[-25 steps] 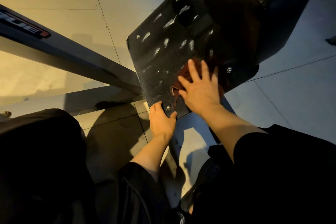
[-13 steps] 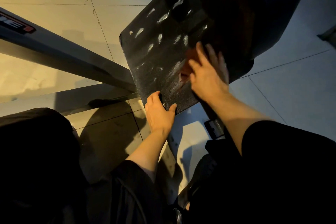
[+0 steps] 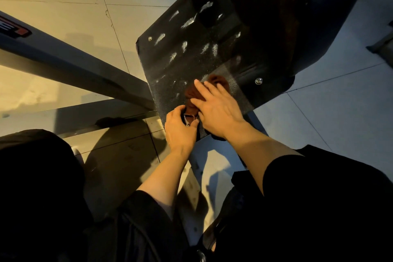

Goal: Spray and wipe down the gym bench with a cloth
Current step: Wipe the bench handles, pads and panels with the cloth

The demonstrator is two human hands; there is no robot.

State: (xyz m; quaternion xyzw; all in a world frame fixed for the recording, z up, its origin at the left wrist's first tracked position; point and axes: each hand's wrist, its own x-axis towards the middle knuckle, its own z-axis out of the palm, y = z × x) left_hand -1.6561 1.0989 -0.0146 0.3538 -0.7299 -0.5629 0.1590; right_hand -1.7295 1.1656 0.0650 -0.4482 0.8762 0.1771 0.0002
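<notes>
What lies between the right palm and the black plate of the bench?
The brown cloth: the right hand presses it flat against the black plate near its lower edge, in the head view.

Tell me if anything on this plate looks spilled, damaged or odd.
White streaks dot the upper part of the black plate; they look like unwiped spray foam, not damage. The right hand presses the brown cloth on the lower part, and the left hand grips the plate's near edge. Nothing else stands out.

The grey beam (image 3: 70, 66) blocks the bench's (image 3: 191, 49) left edge; bare floor (image 3: 319, 123) lies open off its right corner.
</notes>
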